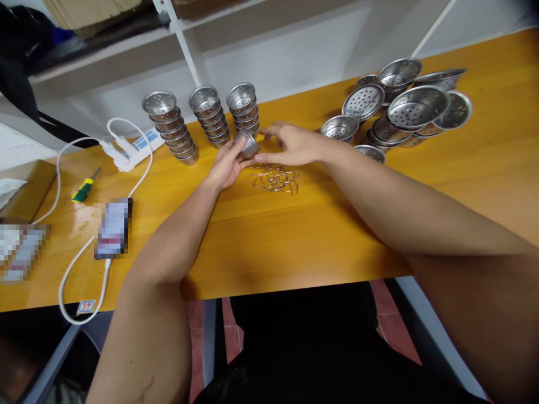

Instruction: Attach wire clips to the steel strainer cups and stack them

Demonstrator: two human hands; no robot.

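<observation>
A small metal strainer cup [248, 145] is tilted in my left hand [228, 164], whose thumb and fingers close round it. My right hand [295, 145] is just to the right of that cup, thumb and fingers apart, the thumb reaching near the cup's lower edge. Whether the thumb touches the cup I cannot tell. Below the hands lies a loose tangle of thin bent wires [275, 179]. Behind my left hand stand three stacks of perforated metal cups: a left stack [170, 126], a middle stack [209, 115] and a right stack [244, 106].
Several perforated metal cups [416, 106] are heaped at the right back. To the left are a power strip [141, 150] with white cables, a green-yellow screwdriver [84, 189] and a phone [113, 227] on a charging cable. A shelf [269, 39] borders the table's [252, 241] back.
</observation>
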